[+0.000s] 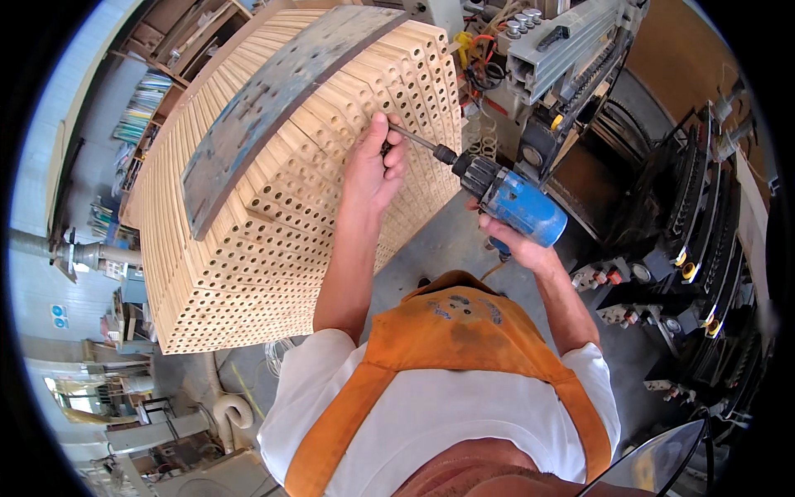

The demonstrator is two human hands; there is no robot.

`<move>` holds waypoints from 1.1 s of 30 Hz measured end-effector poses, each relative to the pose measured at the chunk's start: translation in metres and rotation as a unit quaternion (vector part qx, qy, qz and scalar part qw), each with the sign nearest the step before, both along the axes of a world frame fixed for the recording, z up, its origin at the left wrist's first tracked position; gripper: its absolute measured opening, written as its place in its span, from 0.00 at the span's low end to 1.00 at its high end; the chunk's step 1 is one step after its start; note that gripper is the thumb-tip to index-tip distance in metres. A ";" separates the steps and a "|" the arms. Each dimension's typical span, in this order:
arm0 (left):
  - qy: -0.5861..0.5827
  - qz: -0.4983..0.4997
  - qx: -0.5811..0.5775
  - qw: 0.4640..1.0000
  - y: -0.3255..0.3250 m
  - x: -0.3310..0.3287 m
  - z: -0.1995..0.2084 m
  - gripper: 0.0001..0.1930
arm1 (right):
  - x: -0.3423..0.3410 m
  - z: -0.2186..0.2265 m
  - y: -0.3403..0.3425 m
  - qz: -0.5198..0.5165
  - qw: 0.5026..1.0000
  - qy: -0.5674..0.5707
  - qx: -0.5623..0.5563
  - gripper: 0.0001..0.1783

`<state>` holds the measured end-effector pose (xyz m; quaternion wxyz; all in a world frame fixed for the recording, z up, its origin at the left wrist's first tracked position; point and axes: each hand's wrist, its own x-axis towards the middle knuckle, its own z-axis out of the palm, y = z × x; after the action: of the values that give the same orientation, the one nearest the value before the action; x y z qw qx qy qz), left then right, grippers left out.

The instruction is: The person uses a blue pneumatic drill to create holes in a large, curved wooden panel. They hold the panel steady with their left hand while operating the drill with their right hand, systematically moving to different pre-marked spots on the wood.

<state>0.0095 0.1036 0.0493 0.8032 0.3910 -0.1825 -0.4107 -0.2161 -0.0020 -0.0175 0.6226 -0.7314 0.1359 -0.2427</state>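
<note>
My right hand [515, 236] grips a blue and black cordless drill [523, 205] by its handle, with its long bit [414, 138] pointing up and left at a stack of wooden bars [273, 257]. The bars' ends are full of round holes, and many of the holes show dark rims. My left hand [383, 157] is in front of the stack, its fingers curled around small dark pieces, perhaps metal. Its thumb and fingertips are beside the tip of the bit. Whether they touch the bit, I cannot tell.
A worn blue-grey board [273, 99] lies across the top of the stack. On the right stands a machine [662, 240] with black rails, gauges and knobs. Shelves [166, 66] are at the far left, and a ribbed hose [233, 410] is on the floor at lower left.
</note>
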 end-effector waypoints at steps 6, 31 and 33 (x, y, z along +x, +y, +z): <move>0.017 -0.025 -0.039 0.999 0.001 0.003 0.002 0.14 | 0.010 0.010 0.016 -0.010 1.000 -0.028 0.009 0.16; 0.218 -0.190 0.096 0.953 0.041 -0.058 -0.130 0.11 | 0.036 0.040 0.003 -0.030 0.999 -0.005 0.012 0.16; 0.159 -0.156 0.101 0.970 0.034 -0.047 -0.106 0.11 | 0.034 0.053 0.006 -0.011 0.996 -0.020 0.087 0.17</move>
<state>-0.0379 0.1377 -0.0566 0.7043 0.3661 -0.0689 -0.6043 -0.1822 0.0036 0.0351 0.6836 -0.6683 0.1517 -0.2510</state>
